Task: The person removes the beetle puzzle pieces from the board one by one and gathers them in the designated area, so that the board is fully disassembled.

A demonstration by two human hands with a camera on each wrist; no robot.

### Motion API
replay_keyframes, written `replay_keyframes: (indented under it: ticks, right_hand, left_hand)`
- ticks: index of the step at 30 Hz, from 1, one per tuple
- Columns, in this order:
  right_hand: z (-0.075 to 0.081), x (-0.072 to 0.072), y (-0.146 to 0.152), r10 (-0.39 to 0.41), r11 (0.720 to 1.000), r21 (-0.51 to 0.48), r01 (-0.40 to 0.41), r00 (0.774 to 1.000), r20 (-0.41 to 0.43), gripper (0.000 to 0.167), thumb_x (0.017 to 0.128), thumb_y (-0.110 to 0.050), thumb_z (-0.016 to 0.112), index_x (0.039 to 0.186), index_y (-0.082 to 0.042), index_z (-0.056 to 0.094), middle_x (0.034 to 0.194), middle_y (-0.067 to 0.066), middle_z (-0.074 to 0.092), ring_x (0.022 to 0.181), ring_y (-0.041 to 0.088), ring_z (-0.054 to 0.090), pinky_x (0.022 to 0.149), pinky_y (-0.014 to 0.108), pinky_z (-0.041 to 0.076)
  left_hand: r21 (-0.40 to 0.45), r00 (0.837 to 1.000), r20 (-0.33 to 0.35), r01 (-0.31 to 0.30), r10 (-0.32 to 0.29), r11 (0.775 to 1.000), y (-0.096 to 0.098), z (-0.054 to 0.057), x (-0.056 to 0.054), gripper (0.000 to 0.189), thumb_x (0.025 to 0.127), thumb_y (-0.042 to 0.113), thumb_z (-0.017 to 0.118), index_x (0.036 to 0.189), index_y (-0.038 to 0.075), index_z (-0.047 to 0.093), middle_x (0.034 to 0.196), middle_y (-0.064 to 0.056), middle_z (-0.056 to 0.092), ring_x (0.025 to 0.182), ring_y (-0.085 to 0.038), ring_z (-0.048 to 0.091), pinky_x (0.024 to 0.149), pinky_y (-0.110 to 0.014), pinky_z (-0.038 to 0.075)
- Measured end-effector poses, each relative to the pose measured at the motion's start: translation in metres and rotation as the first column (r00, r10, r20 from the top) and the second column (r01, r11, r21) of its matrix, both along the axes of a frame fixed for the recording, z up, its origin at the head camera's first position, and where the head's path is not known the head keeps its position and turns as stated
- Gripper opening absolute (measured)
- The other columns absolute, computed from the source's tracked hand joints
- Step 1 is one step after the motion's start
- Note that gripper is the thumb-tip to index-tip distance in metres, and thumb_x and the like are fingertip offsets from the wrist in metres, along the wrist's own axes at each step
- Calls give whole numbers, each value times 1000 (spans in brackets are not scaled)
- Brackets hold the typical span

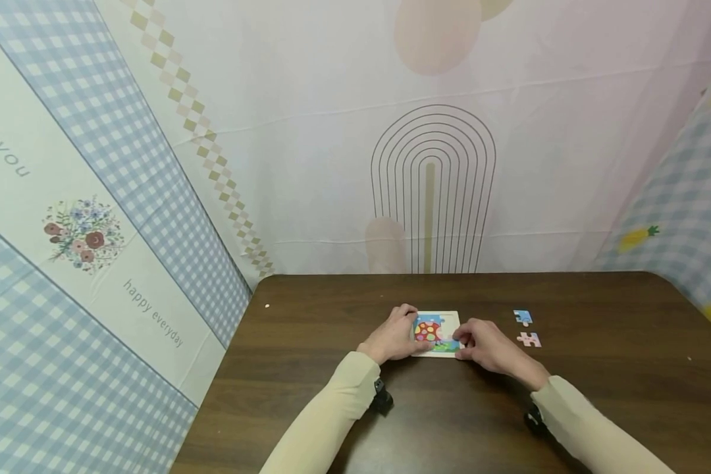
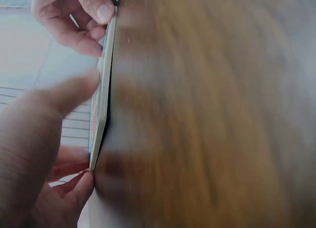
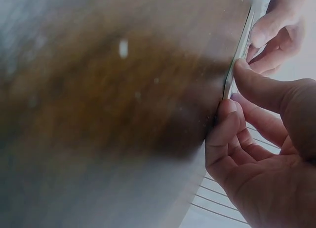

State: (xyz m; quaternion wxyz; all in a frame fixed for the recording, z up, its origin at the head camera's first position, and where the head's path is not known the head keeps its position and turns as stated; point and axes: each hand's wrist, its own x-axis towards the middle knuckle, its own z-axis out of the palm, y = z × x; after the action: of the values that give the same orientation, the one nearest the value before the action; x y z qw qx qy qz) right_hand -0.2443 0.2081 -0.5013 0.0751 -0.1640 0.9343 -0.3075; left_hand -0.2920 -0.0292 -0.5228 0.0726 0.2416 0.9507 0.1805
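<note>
A small picture puzzle board (image 1: 451,324) with a pale rim lies on the table. Its left part shows a red spotted shape (image 1: 428,332) under blue, with green along the near side; the upper right is bare and pale. My left hand (image 1: 394,334) grips the board's left side, thumb over the face and fingers at the far left corner. At the right side my right hand (image 1: 490,345) holds the edge, its thumb by the near corner and its fingers curled against the rim. In the left wrist view the board (image 2: 102,109) appears edge-on between both hands.
Two loose jigsaw pieces lie to the right of my right hand: a blue one (image 1: 523,317) and a pinkish one (image 1: 530,340) nearer me. The brown wooden table (image 1: 308,355) ends at a printed cloth (image 1: 326,197) behind. A tiny white speck (image 1: 267,305) is at the far left.
</note>
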Motion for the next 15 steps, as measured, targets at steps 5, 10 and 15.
replay_keyframes:
  ticks: [5, 10, 15]
  right_hand:
    - [1, 0, -3, -8, 1000, 4, 8, 1000, 24, 23, 91, -6, 87, 110, 1, 76, 93, 6, 64, 85, 17, 55, 75, 30, 47]
    - [2, 0, -5, -17, 1000, 2, 17, 999, 45, 22, 92, -5, 86, 108, 0, 72, 93, 7, 61, 86, 18, 54, 75, 31, 45]
    - [2, 1, -5, -32, 999, -20, 33, 997, 69, 25, 92, -3, 85, 109, -1, 67, 95, 8, 59, 87, 19, 53, 76, 31, 45]
  left_hand:
    - [4, 999, -52, -8, 8, 1000, 3, -26, -15, 82, 94, 56, 82, 152, 3, 61, 159, -2, 54, 146, -20, 50, 120, -32, 49]
    - [-12, 998, -54, -11, 11, 1000, 3, -20, -12, 78, 93, 54, 83, 150, 3, 63, 157, -3, 56, 141, -20, 52, 116, -32, 52]
    - [-3, 999, -32, -7, 7, 1000, 3, 1, -1, 77, 95, 49, 83, 150, 0, 63, 156, -7, 56, 141, -22, 52, 117, -33, 51]
